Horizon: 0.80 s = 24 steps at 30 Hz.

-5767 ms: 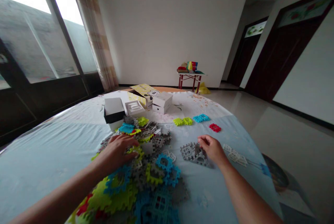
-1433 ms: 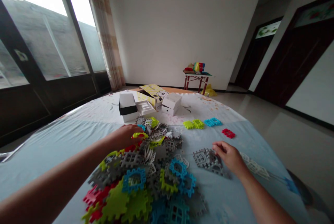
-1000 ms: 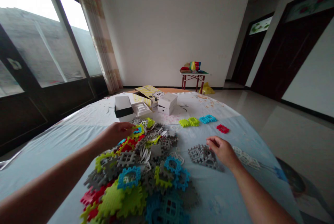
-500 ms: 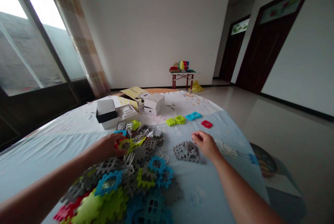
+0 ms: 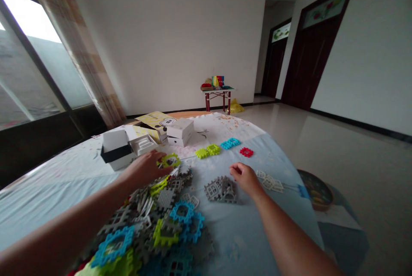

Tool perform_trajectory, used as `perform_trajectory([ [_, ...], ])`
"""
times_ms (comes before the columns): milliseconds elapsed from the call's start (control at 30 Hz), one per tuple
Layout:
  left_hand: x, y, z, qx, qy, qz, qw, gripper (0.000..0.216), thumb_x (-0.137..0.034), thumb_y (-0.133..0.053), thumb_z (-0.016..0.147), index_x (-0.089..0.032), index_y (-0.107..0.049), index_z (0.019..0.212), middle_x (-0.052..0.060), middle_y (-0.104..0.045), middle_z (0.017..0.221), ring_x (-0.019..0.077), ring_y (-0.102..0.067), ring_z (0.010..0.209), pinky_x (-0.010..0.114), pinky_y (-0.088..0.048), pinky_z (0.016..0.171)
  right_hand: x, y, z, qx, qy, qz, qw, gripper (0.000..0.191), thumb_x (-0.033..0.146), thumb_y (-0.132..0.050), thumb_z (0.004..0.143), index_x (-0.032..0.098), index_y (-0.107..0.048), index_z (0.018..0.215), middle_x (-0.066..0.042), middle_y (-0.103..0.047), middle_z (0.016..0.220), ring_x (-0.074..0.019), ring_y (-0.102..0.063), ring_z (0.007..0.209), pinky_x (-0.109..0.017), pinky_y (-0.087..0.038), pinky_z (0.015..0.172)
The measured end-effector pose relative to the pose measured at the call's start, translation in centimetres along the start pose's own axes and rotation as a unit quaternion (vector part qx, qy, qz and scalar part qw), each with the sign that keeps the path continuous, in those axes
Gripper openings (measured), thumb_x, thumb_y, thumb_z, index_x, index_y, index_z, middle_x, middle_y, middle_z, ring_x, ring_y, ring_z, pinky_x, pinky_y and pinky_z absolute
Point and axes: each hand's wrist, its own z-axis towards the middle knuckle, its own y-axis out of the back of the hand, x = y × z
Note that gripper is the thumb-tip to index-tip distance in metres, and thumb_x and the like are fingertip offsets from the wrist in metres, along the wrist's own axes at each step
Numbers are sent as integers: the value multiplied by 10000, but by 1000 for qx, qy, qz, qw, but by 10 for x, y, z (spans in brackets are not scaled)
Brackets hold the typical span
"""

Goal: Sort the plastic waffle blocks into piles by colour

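My left hand (image 5: pixel 146 166) is over the far end of a pile of interlocking toy panels, its fingers closed on the edge of a yellow-green square frame panel (image 5: pixel 176 162). Beneath it in the pile lie grey panels (image 5: pixel 166 198), blue frame panels (image 5: pixel 182 211) and another yellow-green frame (image 5: pixel 157 235). My right hand (image 5: pixel 243 176) rests on the cloth with its fingers curled in, and nothing shows in them. Touching or just beside it is a small group of grey panels (image 5: pixel 220 189). White window-shaped pieces (image 5: pixel 270 181) lie to its right.
Farther off lie two joined yellow-green panels (image 5: pixel 207 151), blue panels (image 5: pixel 230 143) and a red one (image 5: pixel 246 152). An open white box (image 5: pixel 119 149), a smaller white box (image 5: pixel 180 131) and a yellow carton (image 5: pixel 156 121) stand at the back left. The table's rounded edge runs along the right.
My left hand has moved away from me and slightly right, taking the yellow-green frame panel to the pile's far end. My right hand stays curled by the grey panels. The view has turned slightly.
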Motion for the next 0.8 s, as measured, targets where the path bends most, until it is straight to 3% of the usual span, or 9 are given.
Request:
perform_trajectory([
  [233, -53, -48, 80, 38, -25, -13, 999, 529, -493, -471, 733, -133, -537, 1116, 152, -605, 1042, 265, -570, 934, 339, -430, 779, 3, 0, 1, 4, -7, 7, 1000, 228, 322, -486, 742, 160, -629, 813, -57, -671, 743, -171, -607, 640, -266, -462, 620],
  [433, -69, -68, 116, 51, 18, -7, 998, 520, -448, -504, 729, -92, -528, 1107, 210, -598, 1068, 317, -567, 979, 388, -444, 782, 1, 0, 4, 5, -6, 11, 1000, 229, 332, -489, 748, 160, -630, 806, -52, -672, 734, -168, -610, 636, -261, -460, 613],
  [600, -59, -55, 108, 32, 24, -23, 999, 578, -505, -474, 729, -104, -506, 1143, 208, -585, 1099, 308, -554, 1004, 386, -433, 808, 4, 1, 3, 8, -15, 16, 1000, 213, 330, -497, 744, 166, -622, 800, -54, -670, 741, -172, -608, 650, -261, -463, 613],
  [700, -42, -37, 85, 18, 9, -40, 999, 510, -507, -418, 758, -154, -551, 1101, 148, -599, 1101, 252, -564, 985, 324, -430, 800, 3, 1, 2, 16, -24, 20, 999, 234, 343, -498, 740, 162, -621, 823, -54, -662, 727, -173, -604, 637, -264, -468, 605],
  [800, -21, -20, 51, 14, 11, -54, 998, 457, -521, -396, 762, -191, -609, 996, 87, -651, 967, 210, -593, 874, 284, -434, 728, -2, 0, 2, 21, -27, 26, 999, 256, 370, -496, 737, 162, -616, 828, -50, -658, 712, -169, -602, 607, -262, -471, 581],
])
